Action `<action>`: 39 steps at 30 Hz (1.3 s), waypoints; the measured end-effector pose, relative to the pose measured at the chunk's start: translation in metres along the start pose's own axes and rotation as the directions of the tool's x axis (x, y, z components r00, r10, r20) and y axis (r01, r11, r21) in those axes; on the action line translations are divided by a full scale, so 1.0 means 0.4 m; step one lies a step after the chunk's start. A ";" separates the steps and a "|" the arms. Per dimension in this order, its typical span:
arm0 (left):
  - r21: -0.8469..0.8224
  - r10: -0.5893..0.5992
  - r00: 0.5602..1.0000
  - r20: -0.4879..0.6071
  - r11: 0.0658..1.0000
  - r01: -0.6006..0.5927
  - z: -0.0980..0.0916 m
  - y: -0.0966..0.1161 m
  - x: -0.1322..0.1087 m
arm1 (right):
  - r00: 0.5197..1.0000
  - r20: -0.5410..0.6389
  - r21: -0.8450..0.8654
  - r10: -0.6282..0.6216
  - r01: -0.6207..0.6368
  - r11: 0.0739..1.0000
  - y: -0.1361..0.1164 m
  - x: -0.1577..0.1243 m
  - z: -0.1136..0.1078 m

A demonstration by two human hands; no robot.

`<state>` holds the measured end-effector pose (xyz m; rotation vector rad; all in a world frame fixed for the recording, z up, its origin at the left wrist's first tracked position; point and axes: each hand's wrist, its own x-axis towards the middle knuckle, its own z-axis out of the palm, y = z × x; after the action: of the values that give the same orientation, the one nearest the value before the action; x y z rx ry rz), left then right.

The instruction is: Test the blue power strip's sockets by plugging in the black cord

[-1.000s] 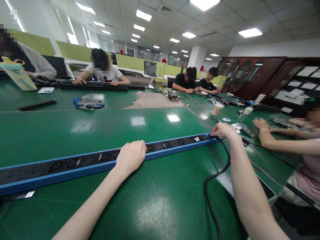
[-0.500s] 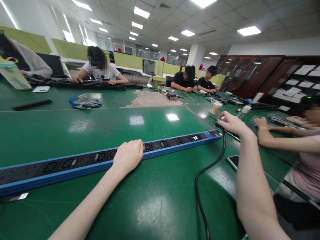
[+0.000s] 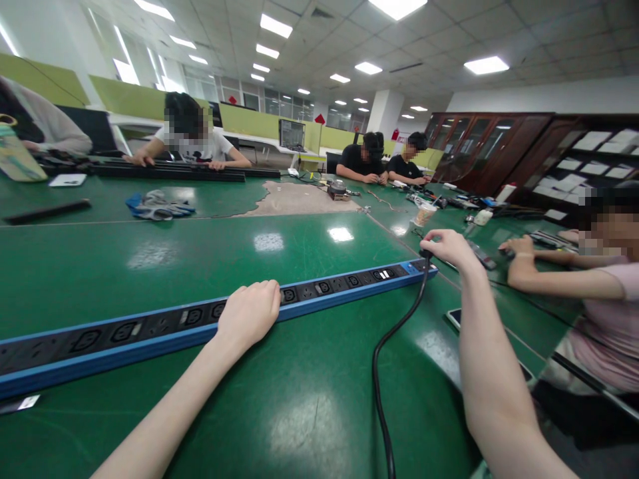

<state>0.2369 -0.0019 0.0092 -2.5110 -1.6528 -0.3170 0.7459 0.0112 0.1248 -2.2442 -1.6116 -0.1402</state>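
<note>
A long blue power strip (image 3: 344, 293) with a black face and a row of sockets lies slantwise across the green table. My left hand (image 3: 251, 311) is closed over its middle, fingers wrapped over the far edge and hidden from me. Just above the strip's right end, my right hand (image 3: 446, 249) pinches the dark end of a black power cable (image 3: 378, 362). Its connector is mostly covered by the fingers. From there the cable hangs across the strip's end and runs down toward the table's near side.
A phone (image 3: 454, 318) lies by my right forearm, partly covered. Gloves (image 3: 158, 205), a dark bar (image 3: 47, 211) and a plastic cup (image 3: 423, 213) are farther off. Co-workers sit around the table; one person's arm (image 3: 554, 274) rests close on the right.
My right hand has shifted slightly left with the cable, which now crosses the strip's right end instead of passing beyond it. My left hand stays on the strip. The view has shifted a little.
</note>
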 end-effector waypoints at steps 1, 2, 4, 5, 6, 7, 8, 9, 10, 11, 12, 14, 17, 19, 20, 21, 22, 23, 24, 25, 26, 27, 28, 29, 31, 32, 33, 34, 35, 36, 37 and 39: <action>-0.002 -0.002 1.000 0.001 1.000 0.002 0.000 -0.001 0.001 | 1.000 0.017 0.120 -0.014 0.011 0.993 -0.014 -0.003 0.003; -0.006 -0.005 1.000 -0.016 1.000 0.005 -0.002 -0.001 0.001 | 0.999 0.044 0.251 -0.028 0.016 0.968 -0.029 -0.006 0.006; -0.036 0.004 0.995 -0.095 0.999 -0.007 -0.011 0.011 -0.001 | 0.992 0.115 0.480 -0.059 -0.004 0.877 -0.057 -0.013 0.006; -0.070 0.013 0.988 -0.152 0.997 -0.024 -0.018 0.026 -0.005 | 0.986 0.149 0.560 -0.077 -0.019 0.828 -0.070 -0.017 0.005; -0.122 0.037 0.980 -0.198 0.991 -0.062 -0.027 0.048 -0.011 | 0.979 0.179 0.617 -0.097 -0.035 0.786 -0.082 -0.020 0.003; -0.192 0.059 0.974 -0.219 0.976 -0.102 -0.036 0.078 -0.021 | 0.971 0.206 0.657 -0.119 -0.047 0.752 -0.093 -0.024 -0.001; -0.285 0.068 0.974 -0.217 0.950 -0.129 -0.045 0.114 -0.034 | 0.963 0.227 0.687 -0.144 -0.053 0.725 -0.103 -0.028 -0.005; -0.394 0.081 0.979 -0.189 0.907 -0.151 -0.052 0.154 -0.050 | 0.956 0.241 0.708 -0.168 -0.054 0.704 -0.112 -0.032 -0.009; -0.502 0.109 0.984 -0.139 0.849 -0.164 -0.057 0.196 -0.069 | 0.951 0.247 0.724 -0.189 -0.052 0.687 -0.120 -0.037 -0.014; -0.589 0.143 0.987 -0.068 0.793 -0.155 -0.059 0.237 -0.090 | 0.946 0.248 0.738 -0.206 -0.046 0.674 -0.127 -0.043 -0.020; -0.635 0.185 0.983 0.009 0.760 -0.138 -0.059 0.275 -0.112 | 0.942 0.249 0.748 -0.223 -0.041 0.662 -0.133 -0.050 -0.026; -0.646 0.265 0.954 0.139 0.755 -0.115 -0.050 0.332 -0.152 | 0.931 0.246 0.767 -0.270 -0.017 0.641 -0.146 -0.067 -0.041; -0.655 0.311 0.928 0.204 0.748 -0.106 -0.027 0.365 -0.189 | 0.892 0.264 0.760 -0.367 0.042 0.648 -0.162 -0.092 -0.065; -0.693 0.334 0.916 0.221 0.715 -0.093 -0.016 0.359 -0.191 | 0.874 0.274 0.710 -0.402 0.098 0.697 -0.168 -0.100 -0.077; -0.716 0.344 0.912 0.224 0.693 -0.086 -0.014 0.350 -0.185 | 0.873 0.272 0.666 -0.404 0.132 0.734 -0.168 -0.100 -0.081; -0.738 0.353 0.910 0.217 0.670 -0.084 -0.016 0.338 -0.174 | 0.878 0.264 0.607 -0.398 0.170 0.776 -0.165 -0.097 -0.083; -0.760 0.350 0.916 0.196 0.645 -0.084 -0.022 0.323 -0.159 | 0.887 0.248 0.533 -0.389 0.210 0.820 -0.161 -0.092 -0.085; -0.782 0.335 0.928 0.162 0.618 -0.087 -0.032 0.306 -0.141 | 0.897 0.229 0.444 -0.379 0.250 0.860 -0.155 -0.086 -0.086; -0.806 0.309 0.944 0.113 0.585 -0.095 -0.046 0.285 -0.121 | 0.907 0.205 0.346 -0.369 0.286 0.894 -0.148 -0.080 -0.086; -0.829 0.270 0.961 0.062 0.550 -0.101 -0.064 0.261 -0.099 | 0.914 0.180 0.247 -0.363 0.315 0.916 -0.141 -0.075 -0.086; -0.850 0.215 0.976 0.018 0.518 -0.099 -0.083 0.236 -0.076 | 0.919 0.157 0.155 -0.361 0.338 0.928 -0.137 -0.071 -0.085; -0.863 0.146 0.989 -0.028 0.496 -0.098 -0.102 0.210 -0.055 | 0.922 0.136 0.074 -0.364 0.356 0.931 -0.134 -0.068 -0.084; -0.866 0.075 0.994 -0.074 0.489 -0.101 -0.118 0.186 -0.037 | 0.922 0.115 0.006 -0.369 0.370 0.929 -0.135 -0.067 -0.082; -0.872 -0.002 0.995 -0.103 0.482 -0.089 -0.129 0.166 -0.023 | 0.922 0.096 -0.052 -0.375 0.381 0.923 -0.138 -0.068 -0.080; -0.899 -0.070 0.996 -0.061 0.438 -0.024 -0.135 0.145 -0.012 | 0.924 0.043 -0.157 -0.380 0.382 0.911 -0.150 -0.071 -0.077; -0.920 -0.048 0.999 0.016 0.390 0.033 -0.129 0.147 -0.017 | 0.927 0.008 -0.207 -0.376 0.369 0.906 -0.156 -0.073 -0.076; -0.940 0.014 0.993 0.117 0.324 0.107 -0.119 0.158 -0.028 | 0.930 -0.029 -0.254 -0.367 0.349 0.902 -0.161 -0.075 -0.075; -0.949 0.124 0.965 0.230 0.250 0.194 -0.107 0.178 -0.045 | 0.932 -0.062 -0.293 -0.356 0.324 0.900 -0.163 -0.076 -0.074; -0.939 0.255 0.909 0.330 0.186 0.289 -0.094 0.206 -0.066 | 0.936 -0.087 -0.324 -0.342 0.298 0.898 -0.162 -0.075 -0.073; -0.912 0.355 0.840 0.410 0.151 0.381 -0.083 0.239 -0.089 | 0.940 -0.104 -0.347 -0.324 0.271 0.898 -0.157 -0.074 -0.072; -0.880 0.436 0.771 0.464 0.129 0.457 -0.075 0.274 -0.112 | 0.946 -0.111 -0.364 -0.304 0.246 0.898 -0.150 -0.071 -0.070; -0.815 0.575 0.655 0.490 0.036 0.578 -0.071 0.341 -0.153 | 0.961 -0.108 -0.393 -0.257 0.196 0.898 -0.129 -0.061 -0.064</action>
<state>0.3353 -0.1168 0.0241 -4.3607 -2.0920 -0.7333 0.6928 -0.0056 0.1538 -2.2293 -1.8826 -0.7331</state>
